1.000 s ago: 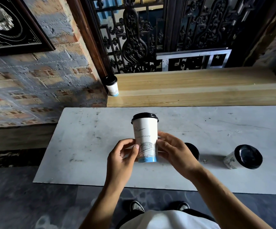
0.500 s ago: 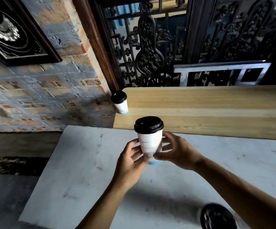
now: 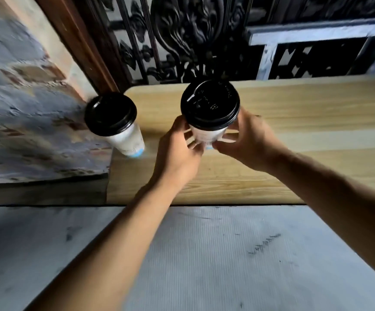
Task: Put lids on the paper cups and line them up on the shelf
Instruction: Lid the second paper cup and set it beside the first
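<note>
I hold a white paper cup (image 3: 206, 134) with a black lid (image 3: 210, 104) over the wooden shelf (image 3: 305, 140), near its left end. My left hand (image 3: 177, 158) grips the cup's lower left side and my right hand (image 3: 247, 140) grips its lower right side. The cup's base is hidden behind my fingers, so I cannot tell whether it touches the shelf. A second lidded white cup (image 3: 123, 133) stands at the shelf's left end, a short gap to the left of the held one.
A brick wall (image 3: 24, 108) borders the shelf on the left. Behind the shelf are a wooden post (image 3: 81, 41), a black ornate iron grille (image 3: 182, 41) and a pale metal frame (image 3: 316, 34). The grey marble table (image 3: 227, 254) lies below my arms.
Both hands carried the lidded cup forward from above the marble table to above the shelf, beside the cup standing there. The view moved closer; the other cups on the table left the frame.
</note>
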